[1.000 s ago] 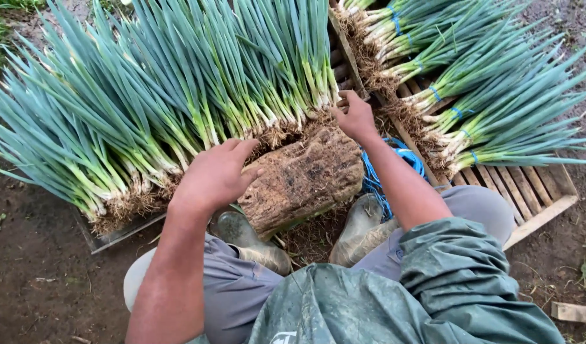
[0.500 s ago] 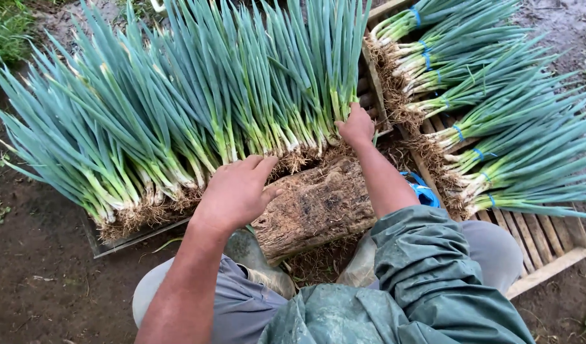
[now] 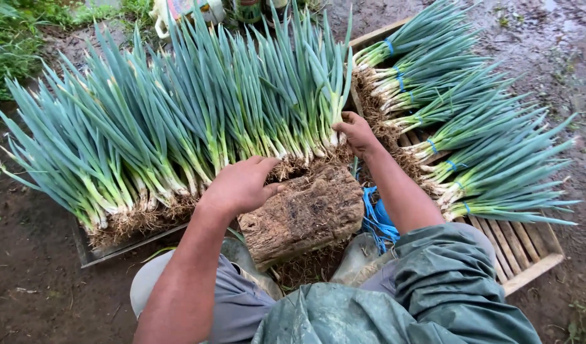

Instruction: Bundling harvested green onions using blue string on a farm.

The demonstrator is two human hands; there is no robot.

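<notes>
**Hands at the roots of a green onion row**

A wide row of loose green onions (image 3: pixel 178 121) fills the upper left and centre of the frame, roots toward the person. The left hand (image 3: pixel 242 185) rests on the roots above a rough wooden block (image 3: pixel 306 213). The right hand (image 3: pixel 357 134) grips stalks at the row's right end. Tied bundles (image 3: pixel 458 127) lie on a wooden pallet (image 3: pixel 528 255) at right. Blue twine (image 3: pixel 376 220) sits beside the block.

At twelve o'clock, behind the green leaf tips, stand a white plastic jug (image 3: pixel 160 14) with a coloured label and two dark bottles (image 3: pixel 250 9), partly hidden.
</notes>
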